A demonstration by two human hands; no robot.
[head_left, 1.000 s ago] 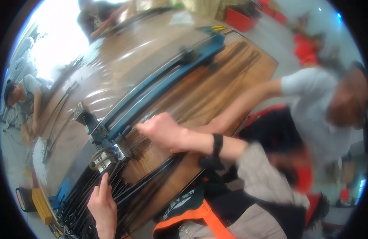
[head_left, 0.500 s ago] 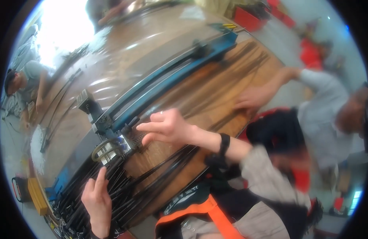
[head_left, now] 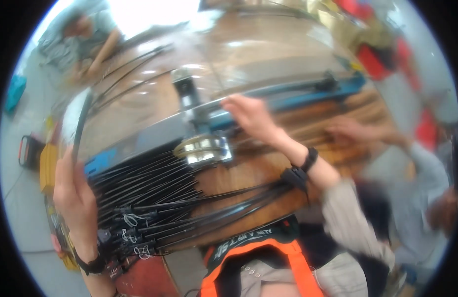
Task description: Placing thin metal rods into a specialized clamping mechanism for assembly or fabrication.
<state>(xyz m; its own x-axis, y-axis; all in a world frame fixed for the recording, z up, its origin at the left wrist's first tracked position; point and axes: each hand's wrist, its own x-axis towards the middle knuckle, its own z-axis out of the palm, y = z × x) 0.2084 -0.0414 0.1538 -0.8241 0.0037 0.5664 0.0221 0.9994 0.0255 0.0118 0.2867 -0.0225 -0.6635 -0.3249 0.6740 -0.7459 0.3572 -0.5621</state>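
My left hand (head_left: 76, 195) is raised at the left edge of the table, its fingers pointing upward. A pale flat shape with a dark straight edge (head_left: 76, 119) stands right at its fingertips; blur hides whether they grip it. Over the blue rail (head_left: 283, 101) hovers my right hand (head_left: 251, 116), its fingers bent and smeared by motion. Just left of and below that hand is a metal fixture (head_left: 206, 151) with a yellowish loop, mounted across the rail. Many thin black rods or cables (head_left: 145, 183) lie fanned out between my hands, below the rail.
At the right a co-worker's hand (head_left: 353, 129) reaches over the table. Another person (head_left: 83, 37) is at the far left. A yellow box (head_left: 48, 168) stands beside the table's left edge. Pale loops (head_left: 132, 235) hang on cable ends near me.
The view has swung left, so the table sits further right. My left hand has moved away from the fixture to the table's left edge. My right hand is now higher, over the rail.
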